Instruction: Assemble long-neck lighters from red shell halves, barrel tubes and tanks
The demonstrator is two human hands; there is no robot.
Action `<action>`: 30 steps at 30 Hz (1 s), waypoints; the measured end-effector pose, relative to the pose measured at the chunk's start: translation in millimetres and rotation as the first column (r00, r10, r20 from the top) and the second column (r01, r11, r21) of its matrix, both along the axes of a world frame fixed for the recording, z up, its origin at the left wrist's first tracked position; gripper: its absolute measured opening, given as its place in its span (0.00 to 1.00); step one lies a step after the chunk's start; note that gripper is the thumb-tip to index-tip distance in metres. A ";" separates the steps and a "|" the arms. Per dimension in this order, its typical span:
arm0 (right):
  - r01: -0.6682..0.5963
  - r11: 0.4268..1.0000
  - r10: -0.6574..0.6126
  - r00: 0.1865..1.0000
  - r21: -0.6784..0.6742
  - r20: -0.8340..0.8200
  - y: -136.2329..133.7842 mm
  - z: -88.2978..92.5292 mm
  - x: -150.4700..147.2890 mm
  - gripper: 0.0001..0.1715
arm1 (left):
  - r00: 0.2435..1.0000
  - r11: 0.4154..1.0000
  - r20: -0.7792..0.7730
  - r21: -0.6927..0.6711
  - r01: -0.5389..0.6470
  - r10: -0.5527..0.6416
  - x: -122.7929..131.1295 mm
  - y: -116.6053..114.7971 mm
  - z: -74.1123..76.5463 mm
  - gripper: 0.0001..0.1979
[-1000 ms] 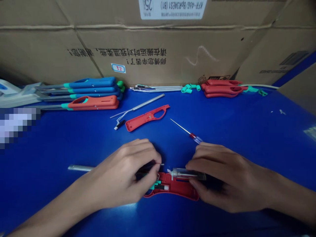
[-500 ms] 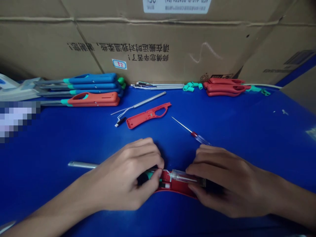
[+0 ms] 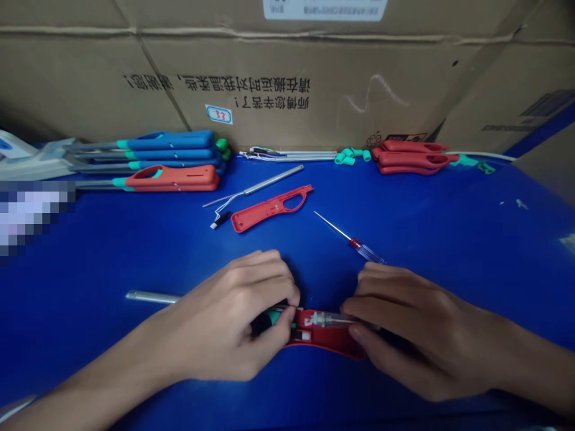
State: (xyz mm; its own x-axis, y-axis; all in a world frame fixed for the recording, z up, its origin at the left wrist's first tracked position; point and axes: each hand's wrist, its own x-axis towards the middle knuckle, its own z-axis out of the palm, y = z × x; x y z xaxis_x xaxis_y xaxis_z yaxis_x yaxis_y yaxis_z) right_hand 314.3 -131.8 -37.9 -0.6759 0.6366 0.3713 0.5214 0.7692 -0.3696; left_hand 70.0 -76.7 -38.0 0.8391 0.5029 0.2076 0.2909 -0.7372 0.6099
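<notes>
In the middle foreground lies a red lighter half-shell [image 3: 332, 342], its inside facing up. My left hand [image 3: 245, 317] pinches the shell's left part, where a green piece [image 3: 273, 316] shows between thumb and fingers. A metal tube [image 3: 153, 297] sticks out to the left from beneath this hand. With thumb and fingers, my right hand [image 3: 413, 329] grips a clear fuel tank [image 3: 330, 319] lying in the shell's right part; the tank's far end is hidden. Below the tank's left end sits a small black and white part [image 3: 302, 336].
Beyond my hands lie another red half-shell [image 3: 269, 209], a metal tube with wires [image 3: 274, 179] and a screwdriver [image 3: 354, 242]. Blue lighters [image 3: 175, 140], an orange lighter [image 3: 175, 178], green caps [image 3: 348, 157] and red shells [image 3: 413, 158] line the cardboard box [image 3: 269, 66].
The clear tank now sits lower in the red shell, and my right thumb has moved slightly right and up onto it. My left hand keeps its hold.
</notes>
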 end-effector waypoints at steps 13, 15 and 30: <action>-0.028 0.994 0.042 0.991 -0.104 0.128 4.3 0.7 -1.9 0.17 | 1.000 1.000 0.018 -0.009 0.012 -0.012 -0.4 -0.3 0.2 0.06; -0.022 0.996 0.033 0.991 -0.088 0.132 4.3 0.3 -2.5 0.18 | 0.999 1.000 0.027 -0.006 0.016 -0.016 0.0 -0.2 0.5 0.06; 0.026 0.998 -0.019 0.994 -0.065 0.108 4.3 -6.7 -2.9 0.15 | 0.997 0.999 0.070 -0.005 0.043 -0.042 0.0 0.6 -0.6 0.07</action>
State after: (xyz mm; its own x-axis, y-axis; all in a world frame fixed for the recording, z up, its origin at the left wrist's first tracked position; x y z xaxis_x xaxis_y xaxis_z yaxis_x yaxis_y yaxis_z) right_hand 311.4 -127.5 -44.6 -0.6949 0.6728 0.2540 0.5777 0.7326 -0.3601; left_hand 70.0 -76.0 -38.5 0.8432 0.4687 0.2633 0.2161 -0.7440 0.6322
